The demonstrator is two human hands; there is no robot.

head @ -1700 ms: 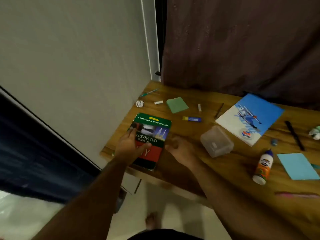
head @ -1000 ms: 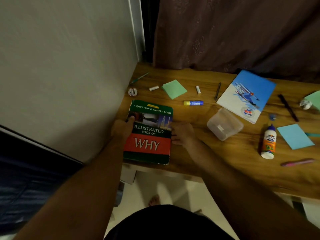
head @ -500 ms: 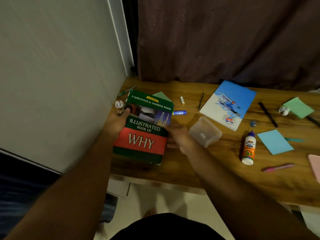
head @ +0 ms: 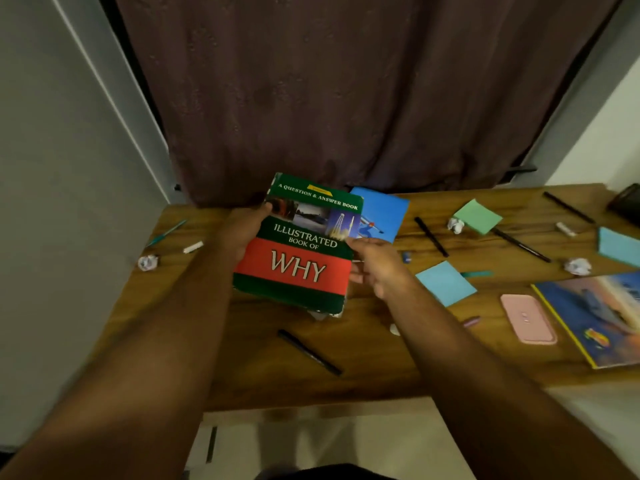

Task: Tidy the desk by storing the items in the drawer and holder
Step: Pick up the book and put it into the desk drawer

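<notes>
The person holds the book (head: 298, 251) raised above the desk (head: 363, 386), the left hand (head: 242, 230) gripping its left edge and the right hand (head: 375, 265) pinching its right edge. The tidying looks barely begun: pens (head: 310, 351), sticky notes (head: 445, 282), paper balls (head: 148, 262), a pink case (head: 528, 318), a blue notebook (head: 381, 211) and another book (head: 595, 313) lie scattered on the wood. No drawer or holder can be clearly made out, so nothing appears stored yet.
</notes>
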